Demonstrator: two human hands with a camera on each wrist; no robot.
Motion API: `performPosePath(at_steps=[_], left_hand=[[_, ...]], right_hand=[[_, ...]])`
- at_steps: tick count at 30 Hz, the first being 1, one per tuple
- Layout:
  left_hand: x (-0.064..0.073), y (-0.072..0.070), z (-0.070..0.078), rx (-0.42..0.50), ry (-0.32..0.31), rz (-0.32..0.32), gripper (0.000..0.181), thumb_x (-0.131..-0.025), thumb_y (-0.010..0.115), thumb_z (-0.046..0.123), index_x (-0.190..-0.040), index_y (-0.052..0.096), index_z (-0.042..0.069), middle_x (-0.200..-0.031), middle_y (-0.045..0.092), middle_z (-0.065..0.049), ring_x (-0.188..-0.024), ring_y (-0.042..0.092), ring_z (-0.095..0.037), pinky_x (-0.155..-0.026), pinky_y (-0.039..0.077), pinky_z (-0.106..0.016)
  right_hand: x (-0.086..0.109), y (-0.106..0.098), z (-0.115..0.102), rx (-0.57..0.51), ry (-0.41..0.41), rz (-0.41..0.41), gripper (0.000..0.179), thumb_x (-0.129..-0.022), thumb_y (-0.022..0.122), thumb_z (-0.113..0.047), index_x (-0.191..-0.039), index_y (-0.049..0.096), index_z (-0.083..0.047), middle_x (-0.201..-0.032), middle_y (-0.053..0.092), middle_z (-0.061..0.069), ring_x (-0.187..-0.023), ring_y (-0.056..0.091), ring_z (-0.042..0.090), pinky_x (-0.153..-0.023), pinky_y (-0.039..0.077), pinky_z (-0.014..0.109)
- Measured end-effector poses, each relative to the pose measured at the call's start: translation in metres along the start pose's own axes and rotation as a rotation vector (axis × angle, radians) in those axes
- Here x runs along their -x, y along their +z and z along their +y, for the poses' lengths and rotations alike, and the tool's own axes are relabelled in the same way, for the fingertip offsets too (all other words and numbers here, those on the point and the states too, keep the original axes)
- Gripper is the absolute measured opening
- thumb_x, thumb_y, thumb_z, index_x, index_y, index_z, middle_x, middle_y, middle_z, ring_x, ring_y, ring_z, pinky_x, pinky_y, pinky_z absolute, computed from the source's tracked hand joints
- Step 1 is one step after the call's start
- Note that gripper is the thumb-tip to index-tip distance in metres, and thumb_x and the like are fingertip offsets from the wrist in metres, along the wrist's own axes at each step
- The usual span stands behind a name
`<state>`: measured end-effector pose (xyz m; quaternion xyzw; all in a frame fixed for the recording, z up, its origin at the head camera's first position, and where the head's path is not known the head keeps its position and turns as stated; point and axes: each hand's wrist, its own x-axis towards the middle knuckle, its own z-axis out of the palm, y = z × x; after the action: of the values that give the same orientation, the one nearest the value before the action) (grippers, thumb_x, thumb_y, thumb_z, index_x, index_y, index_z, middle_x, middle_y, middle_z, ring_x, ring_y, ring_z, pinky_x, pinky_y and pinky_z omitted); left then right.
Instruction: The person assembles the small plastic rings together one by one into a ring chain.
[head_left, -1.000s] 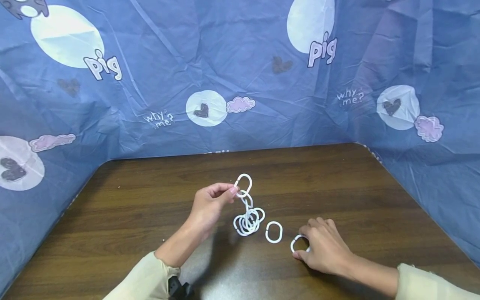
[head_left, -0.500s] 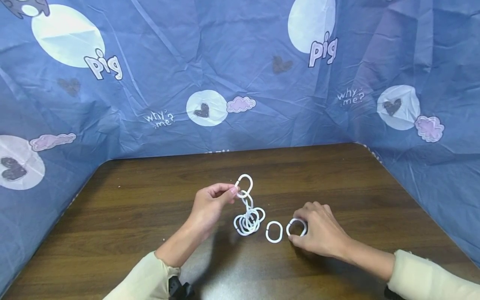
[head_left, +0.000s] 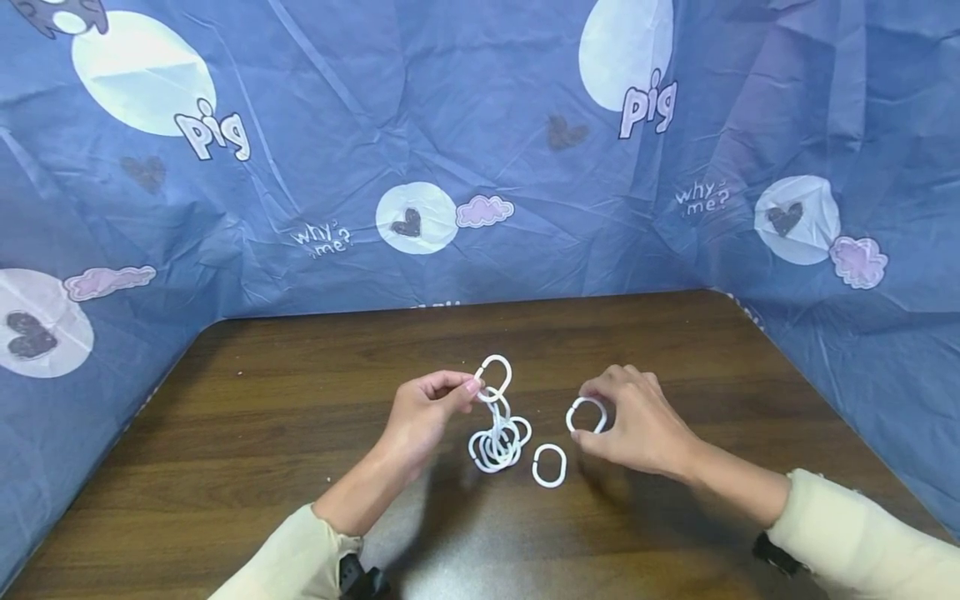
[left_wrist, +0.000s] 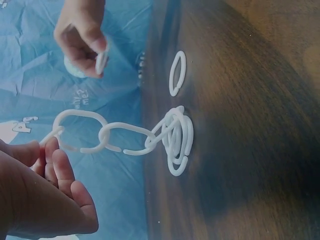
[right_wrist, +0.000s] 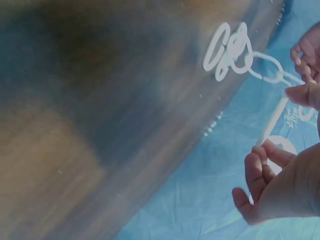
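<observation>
My left hand [head_left: 422, 412] pinches the end link of a white plastic link chain [head_left: 509, 375] between thumb and fingers. In the left wrist view the chain's links [left_wrist: 126, 125] run from my fingers to a small heap [left_wrist: 189, 137] on the table. My right hand [head_left: 637, 421] holds a single white oval link [head_left: 569, 415] by its edge, thumb below and fingers above. The right wrist view shows this link [right_wrist: 274, 121] raised above the tabletop, apart from the chain. Another loose link [head_left: 564, 467] lies flat just right of the heap.
A dark brown wooden table [head_left: 300, 367] spreads under both hands. Blue printed cloth [head_left: 315, 150] hangs around its back and sides. Pale sleeves [head_left: 285, 554] cover my forearms, with a black strap [head_left: 776, 554] at the right wrist.
My right hand has risen and moved away from me and slightly left, bringing its link up beside the chain. The left hand has barely moved, and the loose link stays put.
</observation>
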<state>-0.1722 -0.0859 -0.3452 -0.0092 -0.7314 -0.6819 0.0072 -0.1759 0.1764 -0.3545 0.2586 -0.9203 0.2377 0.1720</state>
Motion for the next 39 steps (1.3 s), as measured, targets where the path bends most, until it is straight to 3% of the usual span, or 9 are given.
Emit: performPosePath(at_steps=[5,12,19,30,39], left_hand=[[0.0,0.001,-0.001,0.001,-0.007,-0.003,0.014,-0.088,0.067,0.009,-0.097,0.071,-0.002,-0.083,0.071,-0.005,-0.073,0.06,-0.017,-0.083,0.045,-0.037],[0.0,0.001,-0.002,0.006,-0.008,-0.021,0.014,-0.088,0.067,0.007,-0.097,0.07,-0.003,-0.087,0.071,-0.011,-0.071,0.06,-0.013,-0.079,0.047,-0.034],[0.001,0.004,-0.002,0.005,-0.012,-0.044,0.016,-0.088,0.068,0.009,-0.097,0.069,-0.005,-0.078,0.068,-0.003,-0.071,0.059,-0.014,-0.077,0.048,-0.032],[0.003,0.006,-0.002,-0.002,-0.012,-0.073,0.017,-0.088,0.067,0.007,-0.098,0.069,-0.006,-0.078,0.066,-0.002,-0.073,0.06,-0.018,-0.072,0.048,-0.028],[0.004,0.005,-0.005,-0.032,-0.012,-0.099,0.016,-0.088,0.067,0.009,-0.097,0.071,-0.003,-0.076,0.064,0.001,-0.071,0.057,-0.012,-0.073,0.047,-0.029]], right_hand=[[-0.012,-0.003,0.001,-0.073,-0.068,0.002,0.039,-0.061,0.084,-0.026,-0.092,0.069,-0.009,-0.081,0.054,-0.008,-0.08,0.048,0.015,-0.076,0.034,0.035],[-0.028,-0.006,0.0,-0.136,-0.125,-0.028,0.036,-0.065,0.083,-0.025,-0.095,0.068,-0.01,-0.085,0.055,-0.008,-0.084,0.048,0.013,-0.078,0.033,0.035],[-0.04,-0.006,-0.005,-0.179,-0.205,-0.017,0.041,-0.065,0.084,-0.025,-0.099,0.067,-0.01,-0.091,0.058,-0.006,-0.089,0.048,0.013,-0.082,0.035,0.037],[-0.051,0.001,-0.022,-0.165,-0.264,-0.042,0.047,-0.065,0.085,-0.025,-0.105,0.068,-0.007,-0.098,0.058,-0.004,-0.094,0.048,0.014,-0.085,0.034,0.036],[-0.06,0.006,-0.031,-0.098,-0.377,-0.047,0.047,-0.063,0.084,-0.024,-0.104,0.068,-0.007,-0.098,0.057,0.001,-0.093,0.046,0.016,-0.084,0.035,0.037]])
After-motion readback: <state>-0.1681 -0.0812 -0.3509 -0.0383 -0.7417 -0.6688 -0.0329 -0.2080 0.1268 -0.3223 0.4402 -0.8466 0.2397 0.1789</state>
